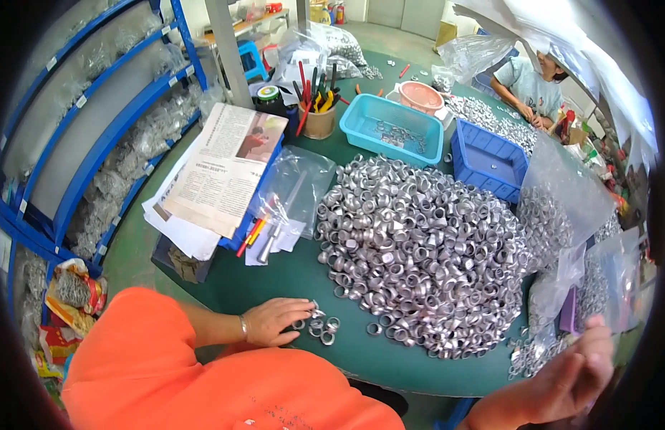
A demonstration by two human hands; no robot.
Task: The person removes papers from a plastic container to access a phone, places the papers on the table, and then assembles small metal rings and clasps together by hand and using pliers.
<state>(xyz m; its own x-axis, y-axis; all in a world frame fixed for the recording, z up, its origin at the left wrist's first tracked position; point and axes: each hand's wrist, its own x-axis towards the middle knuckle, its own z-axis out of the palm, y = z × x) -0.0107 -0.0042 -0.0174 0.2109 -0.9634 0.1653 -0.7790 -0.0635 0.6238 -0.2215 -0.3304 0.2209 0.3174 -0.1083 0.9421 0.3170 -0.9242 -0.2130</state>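
Note:
My left hand [278, 321] lies low over the green table's near edge, fingers stretched out and touching a few loose metal rings [325, 330]. A bracelet circles its wrist. To the right of these spreads a large heap of silver-coloured metal rings [425, 251]. My right hand [579, 369] is raised at the lower right, off the table, with bent fingers. It is blurred, and I cannot make out whether anything is in it. Below and beside it lie small metal pieces [533, 356] at the table's right edge.
Behind the heap stand a turquoise basin [393, 129] and a blue tray [490, 159]. Newspaper [221, 168], a clear bag [300, 183] and a tool pot [319, 122] sit left. Bags of rings [547, 222] line the right. A co-worker [531, 89] sits across; blue shelves [96, 172] stand left.

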